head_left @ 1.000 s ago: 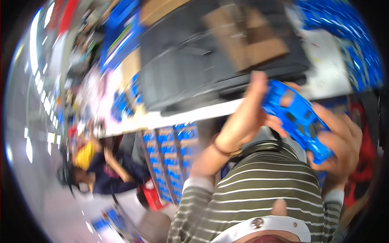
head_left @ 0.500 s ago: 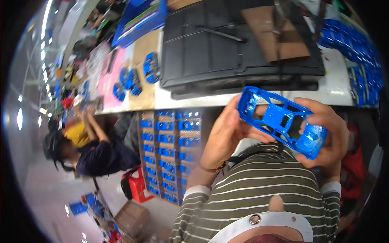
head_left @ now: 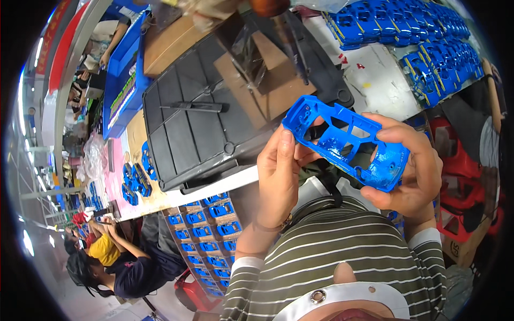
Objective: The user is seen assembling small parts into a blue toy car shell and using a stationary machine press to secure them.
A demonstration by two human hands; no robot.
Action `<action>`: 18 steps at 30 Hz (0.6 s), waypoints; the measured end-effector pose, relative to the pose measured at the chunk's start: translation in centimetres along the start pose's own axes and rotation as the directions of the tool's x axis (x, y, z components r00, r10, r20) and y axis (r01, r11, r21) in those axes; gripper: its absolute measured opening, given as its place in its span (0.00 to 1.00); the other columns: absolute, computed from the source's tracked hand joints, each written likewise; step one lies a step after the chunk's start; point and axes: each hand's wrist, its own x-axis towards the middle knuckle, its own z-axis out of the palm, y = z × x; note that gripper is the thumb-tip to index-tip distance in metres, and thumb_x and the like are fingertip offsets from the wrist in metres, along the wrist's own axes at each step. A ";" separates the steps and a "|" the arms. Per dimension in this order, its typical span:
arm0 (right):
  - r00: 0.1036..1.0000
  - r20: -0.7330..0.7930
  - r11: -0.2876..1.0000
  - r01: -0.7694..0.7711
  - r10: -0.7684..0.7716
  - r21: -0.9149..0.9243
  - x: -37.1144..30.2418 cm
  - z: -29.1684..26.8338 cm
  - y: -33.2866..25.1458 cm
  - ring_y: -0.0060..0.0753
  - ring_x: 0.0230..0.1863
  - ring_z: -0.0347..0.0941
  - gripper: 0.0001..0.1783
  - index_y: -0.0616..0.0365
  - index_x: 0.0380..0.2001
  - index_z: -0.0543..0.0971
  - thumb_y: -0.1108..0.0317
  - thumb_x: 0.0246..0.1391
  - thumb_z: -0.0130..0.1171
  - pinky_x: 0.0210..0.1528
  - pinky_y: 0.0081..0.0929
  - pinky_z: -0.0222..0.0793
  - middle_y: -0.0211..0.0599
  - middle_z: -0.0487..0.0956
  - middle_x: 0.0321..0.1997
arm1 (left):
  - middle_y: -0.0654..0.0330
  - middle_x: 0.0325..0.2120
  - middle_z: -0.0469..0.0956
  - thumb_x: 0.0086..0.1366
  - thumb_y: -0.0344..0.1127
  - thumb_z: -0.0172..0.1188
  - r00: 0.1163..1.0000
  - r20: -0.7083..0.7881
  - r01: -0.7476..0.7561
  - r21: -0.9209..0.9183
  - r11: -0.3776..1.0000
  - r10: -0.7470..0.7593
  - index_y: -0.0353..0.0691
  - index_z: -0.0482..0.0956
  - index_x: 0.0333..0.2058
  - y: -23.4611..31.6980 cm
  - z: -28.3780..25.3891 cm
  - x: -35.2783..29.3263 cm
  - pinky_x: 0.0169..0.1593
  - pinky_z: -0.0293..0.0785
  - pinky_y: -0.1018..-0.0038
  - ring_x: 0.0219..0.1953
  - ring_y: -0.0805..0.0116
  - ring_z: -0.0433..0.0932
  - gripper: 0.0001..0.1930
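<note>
A glossy blue toy car body (head_left: 345, 144), hollow with open window holes, is held up in front of my chest between both hands. Its inner side faces me. My left hand (head_left: 281, 171) grips the left end, with the thumb along the near edge and the other fingers behind it. At the right end, my right hand (head_left: 415, 168) has its fingers curled over the far edge and its thumb below. A knife-like black tool (head_left: 193, 106) lies on the black plastic lid (head_left: 182, 139) beyond my hands, beside a piece of brown cardboard (head_left: 294, 88).
More blue car bodies lie in rows (head_left: 396, 24) at the far right of the table, others (head_left: 136, 179) on its left. A divided carton (head_left: 201, 230) of them stands below the table edge. A blue bin (head_left: 126, 80) is at the back left. A co-worker (head_left: 134, 273) sits left; red stools (head_left: 458, 155) stand right.
The view has swung, so the table now appears tilted and more of its right side shows. The car body has tipped in my hands, turning more of its inner side toward me.
</note>
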 end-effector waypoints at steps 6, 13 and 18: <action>0.989 -0.055 0.975 -0.126 0.138 0.185 1.6 -0.4 0.2 0.44 0.48 0.73 0.37 0.71 0.47 0.65 0.70 0.31 0.68 0.50 0.33 0.69 0.62 0.72 0.48 | 0.57 0.44 0.76 0.72 0.44 0.37 0.999 0.009 -0.035 0.014 0.999 0.035 0.33 0.68 0.51 0.0 0.8 2.1 0.45 0.75 0.71 0.39 0.72 0.77 0.21; 0.998 0.024 0.992 0.056 -0.060 0.115 2.9 -1.2 1.6 0.50 0.49 0.72 0.40 0.76 0.48 0.63 0.67 0.32 0.72 0.50 0.38 0.69 0.61 0.70 0.49 | 0.58 0.41 0.77 0.71 0.43 0.39 0.993 -0.079 -0.094 -0.052 0.994 0.090 0.34 0.70 0.49 0.4 1.4 2.7 0.45 0.75 0.72 0.40 0.73 0.77 0.20; 0.989 0.092 0.991 0.112 -0.118 0.071 3.3 -1.6 1.6 0.51 0.49 0.71 0.46 0.79 0.51 0.59 0.63 0.35 0.73 0.50 0.37 0.69 0.62 0.68 0.48 | 0.57 0.40 0.77 0.71 0.44 0.40 0.989 -0.065 -0.138 -0.043 0.990 0.135 0.34 0.70 0.48 0.7 1.7 2.8 0.45 0.75 0.72 0.40 0.72 0.77 0.20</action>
